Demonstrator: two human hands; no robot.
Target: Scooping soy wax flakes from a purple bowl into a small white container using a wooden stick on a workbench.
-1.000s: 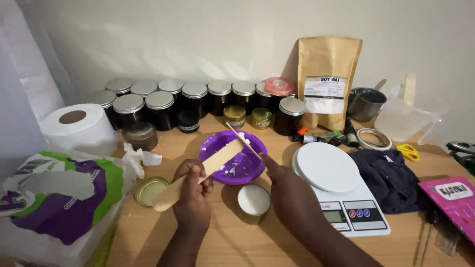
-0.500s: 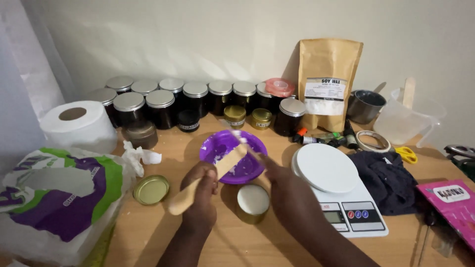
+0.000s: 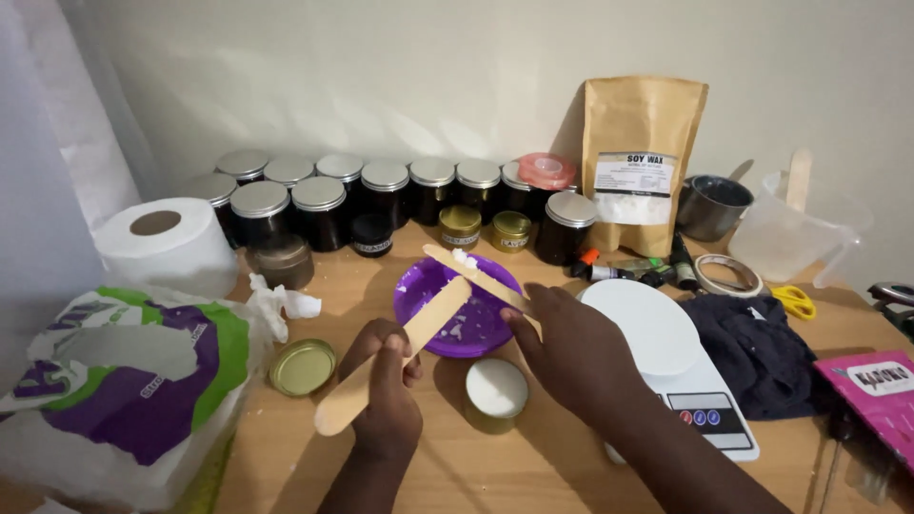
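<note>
The left hand point(image 3: 386, 385) grips a wide wooden stick point(image 3: 392, 354) that slants up toward 1 o'clock, its tip over the purple bowl point(image 3: 457, 306). The right hand point(image 3: 571, 347) pinches a narrower wooden stick point(image 3: 473, 275) carrying white wax at its far end, angled toward 10 o'clock above the same bowl. A small gold tin of white wax point(image 3: 496, 394) sits at the bowl's 5 o'clock, between both hands

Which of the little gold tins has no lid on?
The gold tin nearest the hands, in front of the purple bowl. It is open and filled with white wax. The two small gold tins by the dark jars have their lids on.
</note>
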